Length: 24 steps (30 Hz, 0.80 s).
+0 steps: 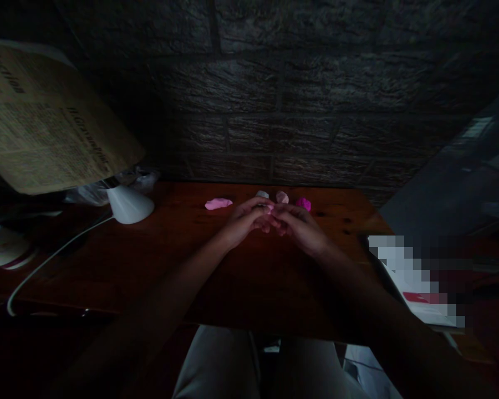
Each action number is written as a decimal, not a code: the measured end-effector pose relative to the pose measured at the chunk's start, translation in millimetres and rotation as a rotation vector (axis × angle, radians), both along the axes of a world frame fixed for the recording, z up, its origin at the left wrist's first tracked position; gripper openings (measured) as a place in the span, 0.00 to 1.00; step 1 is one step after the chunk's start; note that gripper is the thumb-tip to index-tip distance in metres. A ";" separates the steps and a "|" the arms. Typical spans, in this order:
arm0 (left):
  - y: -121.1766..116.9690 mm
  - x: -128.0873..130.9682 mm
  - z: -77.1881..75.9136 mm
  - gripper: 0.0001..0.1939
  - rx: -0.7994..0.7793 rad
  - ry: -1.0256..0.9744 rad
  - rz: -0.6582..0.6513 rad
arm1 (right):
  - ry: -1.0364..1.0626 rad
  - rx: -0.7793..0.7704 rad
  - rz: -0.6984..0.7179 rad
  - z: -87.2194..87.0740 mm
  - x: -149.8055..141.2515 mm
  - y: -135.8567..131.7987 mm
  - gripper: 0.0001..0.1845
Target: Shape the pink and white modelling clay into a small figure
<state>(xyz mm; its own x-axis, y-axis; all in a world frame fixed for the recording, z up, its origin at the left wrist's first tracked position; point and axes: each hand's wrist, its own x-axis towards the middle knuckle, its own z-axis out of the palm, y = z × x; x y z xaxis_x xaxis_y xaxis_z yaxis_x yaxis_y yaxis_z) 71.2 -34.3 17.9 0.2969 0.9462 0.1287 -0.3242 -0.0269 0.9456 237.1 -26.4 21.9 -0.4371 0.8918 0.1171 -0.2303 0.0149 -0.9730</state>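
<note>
Above the wooden table, my left hand and my right hand meet at the fingertips. Between them they pinch a small piece of pink modelling clay, mostly covered by the fingers. Behind the hands lie a whitish lump, partly hidden by my left hand, a pale pink lump and a magenta lump of what looks like the same clay. A longer, flattened pink strip rests left of my left hand, apart from it.
The dark wooden table ends at a brick-patterned wall. On the left stand a lamp with a newspaper-print shade and white base, its cord, and a white cup-like object. A white flat object lies right.
</note>
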 end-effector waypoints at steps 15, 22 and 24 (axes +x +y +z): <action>2.4 -0.4 -1.5 0.13 -0.023 -0.052 -0.040 | -0.006 0.009 0.038 2.2 0.7 0.0 0.16; 0.4 -0.6 -1.4 0.13 -0.003 0.001 -0.035 | -0.015 -0.012 0.005 1.6 0.0 0.0 0.18; -0.2 -0.5 -1.3 0.12 0.002 0.006 -0.040 | -0.024 -0.009 -0.002 1.0 0.8 0.2 0.18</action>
